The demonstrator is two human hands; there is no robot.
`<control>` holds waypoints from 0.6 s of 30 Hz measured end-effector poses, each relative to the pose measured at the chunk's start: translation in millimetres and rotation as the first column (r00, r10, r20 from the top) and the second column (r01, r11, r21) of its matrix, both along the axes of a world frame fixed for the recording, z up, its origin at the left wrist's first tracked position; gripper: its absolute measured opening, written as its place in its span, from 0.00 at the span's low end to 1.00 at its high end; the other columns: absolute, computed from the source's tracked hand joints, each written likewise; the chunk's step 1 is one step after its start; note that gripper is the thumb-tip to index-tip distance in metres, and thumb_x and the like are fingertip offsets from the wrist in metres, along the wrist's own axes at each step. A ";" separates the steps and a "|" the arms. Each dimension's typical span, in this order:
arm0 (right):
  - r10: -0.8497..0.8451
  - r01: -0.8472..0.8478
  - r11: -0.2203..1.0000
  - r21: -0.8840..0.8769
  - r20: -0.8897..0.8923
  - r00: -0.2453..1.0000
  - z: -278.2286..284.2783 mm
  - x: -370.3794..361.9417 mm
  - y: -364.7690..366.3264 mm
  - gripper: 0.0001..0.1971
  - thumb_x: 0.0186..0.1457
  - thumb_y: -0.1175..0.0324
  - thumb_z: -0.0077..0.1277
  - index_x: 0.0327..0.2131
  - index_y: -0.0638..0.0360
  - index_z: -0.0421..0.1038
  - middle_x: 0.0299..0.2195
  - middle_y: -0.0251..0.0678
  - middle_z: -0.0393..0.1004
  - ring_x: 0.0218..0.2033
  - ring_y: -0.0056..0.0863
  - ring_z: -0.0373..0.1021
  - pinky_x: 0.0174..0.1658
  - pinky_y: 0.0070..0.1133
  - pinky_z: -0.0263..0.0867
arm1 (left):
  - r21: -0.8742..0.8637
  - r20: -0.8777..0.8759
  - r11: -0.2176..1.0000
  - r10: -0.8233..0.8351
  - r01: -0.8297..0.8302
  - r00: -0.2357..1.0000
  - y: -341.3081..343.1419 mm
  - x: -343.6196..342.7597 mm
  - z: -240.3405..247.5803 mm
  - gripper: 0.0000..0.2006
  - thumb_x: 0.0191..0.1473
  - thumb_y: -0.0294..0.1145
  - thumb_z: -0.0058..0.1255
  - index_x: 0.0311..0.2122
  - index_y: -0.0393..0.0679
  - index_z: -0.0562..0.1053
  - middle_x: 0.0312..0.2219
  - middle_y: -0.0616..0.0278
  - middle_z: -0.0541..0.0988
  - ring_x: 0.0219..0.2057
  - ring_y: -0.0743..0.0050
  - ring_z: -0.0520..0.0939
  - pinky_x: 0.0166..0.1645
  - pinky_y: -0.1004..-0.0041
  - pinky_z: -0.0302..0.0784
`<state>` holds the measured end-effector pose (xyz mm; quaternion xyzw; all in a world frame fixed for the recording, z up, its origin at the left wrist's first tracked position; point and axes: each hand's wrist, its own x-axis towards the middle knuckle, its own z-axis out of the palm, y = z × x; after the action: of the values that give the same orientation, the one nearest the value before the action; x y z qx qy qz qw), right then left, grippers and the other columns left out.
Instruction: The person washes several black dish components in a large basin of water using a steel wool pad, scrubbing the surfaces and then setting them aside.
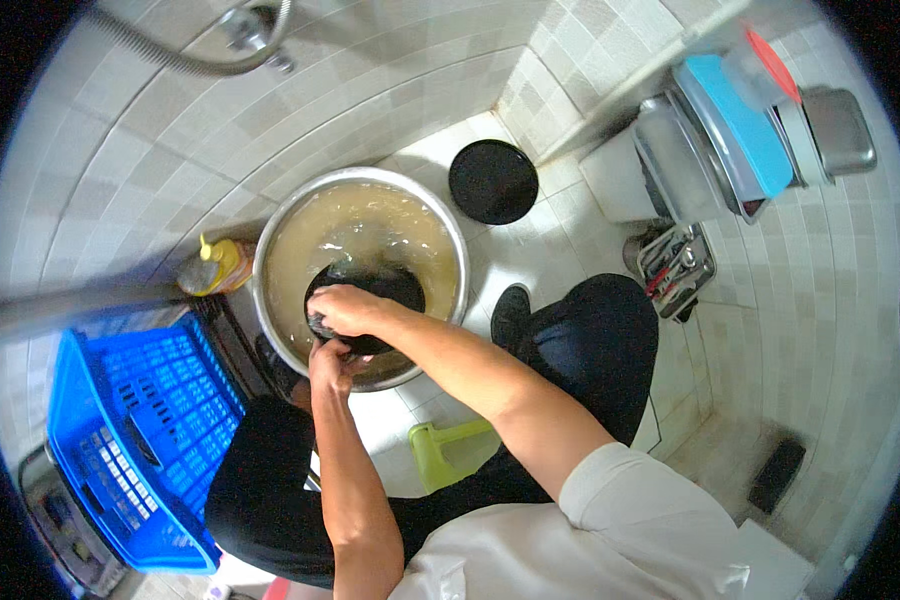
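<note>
A wide metal basin [461, 255] of cloudy, tan water stands on the floor ahead of me. A round black pan or tray [402, 287] is tilted in it, partly under the water. My left hand [332, 366] grips the near left edge of this black piece, its fingers partly hidden by the other hand. Across it lies my right hand [346, 308], fingers curled and pressed down near the same edge. Something greyish shows under those fingers, perhaps a scrubber; I cannot make it out.
Another round black piece [493, 182] lies on the tiles beyond the basin. Left are a yellow bottle [227, 268] and a blue plastic crate [160, 400]. Right are stacked containers [735, 125] and a utensil tray [710, 262]. Below me is a green stool [432, 455].
</note>
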<state>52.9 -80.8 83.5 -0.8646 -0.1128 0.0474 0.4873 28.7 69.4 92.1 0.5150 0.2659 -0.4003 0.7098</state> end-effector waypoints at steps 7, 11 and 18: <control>-0.333 0.340 0.934 -0.111 0.077 0.940 -16.0 23.2 -3.7 0.08 0.52 0.74 0.49 0.37 0.62 0.70 0.38 0.50 0.73 0.42 0.50 0.72 0.44 0.41 0.70 | 0.287 0.037 0.954 0.082 -0.089 0.996 -4.4 -14.6 47.8 0.25 0.43 0.17 0.43 0.51 0.39 0.62 0.35 0.50 0.74 0.30 0.50 0.79 0.29 0.53 0.84; -0.433 0.422 0.872 -0.248 0.014 0.901 -36.5 3.8 -34.7 0.07 0.55 0.74 0.45 0.37 0.65 0.70 0.38 0.52 0.74 0.40 0.53 0.74 0.43 0.41 0.71 | 0.354 0.193 0.927 0.059 -0.125 0.979 -16.7 -20.5 79.7 0.28 0.46 0.17 0.45 0.56 0.38 0.60 0.32 0.56 0.73 0.27 0.63 0.76 0.29 0.59 0.82; -0.313 0.198 0.937 -0.288 -0.443 0.840 -28.8 -34.7 -22.9 0.12 0.49 0.76 0.49 0.38 0.66 0.73 0.39 0.56 0.76 0.42 0.52 0.74 0.45 0.40 0.71 | 0.424 0.403 0.897 -0.062 -0.126 0.913 15.2 -6.0 46.9 0.24 0.45 0.17 0.46 0.52 0.38 0.65 0.31 0.60 0.74 0.26 0.69 0.75 0.26 0.67 0.76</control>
<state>18.2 -103.7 54.7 -0.8830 0.1356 0.2082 0.3982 22.7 84.6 139.0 0.7295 0.2046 -0.2016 0.6207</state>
